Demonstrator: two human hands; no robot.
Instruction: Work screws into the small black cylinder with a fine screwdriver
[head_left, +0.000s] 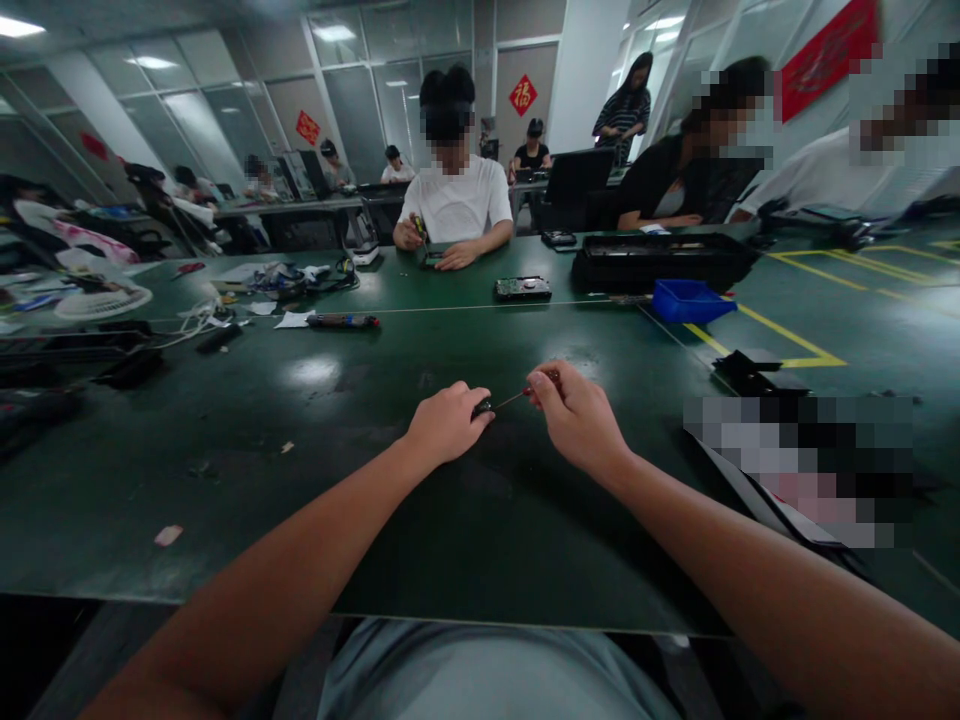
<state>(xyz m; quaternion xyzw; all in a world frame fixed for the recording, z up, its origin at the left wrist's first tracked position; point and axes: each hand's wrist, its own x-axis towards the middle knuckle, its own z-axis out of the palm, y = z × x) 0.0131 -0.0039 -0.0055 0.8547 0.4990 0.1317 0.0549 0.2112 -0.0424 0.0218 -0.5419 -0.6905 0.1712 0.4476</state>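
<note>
In the head view, my left hand (446, 420) rests low over the green table, its fingers closed around a small dark part (482, 408). Most of that part is hidden by the fingers, so its kind is unclear. My right hand (576, 415) grips a screwdriver (511, 398) by its reddish handle. The thin shaft runs leftward, slightly down, and its tip meets or nearly meets the dark part at my left fingertips. Beyond both hands lies a hard drive (523, 288) with its circuit board facing up.
A blue bin (691, 302) and a long black tray (664, 265) stand at the back right. A pen-shaped electric screwdriver (343, 321) lies left of centre. Cables (281, 280) clutter the back left. Across the table a co-worker (457, 205) handles a device.
</note>
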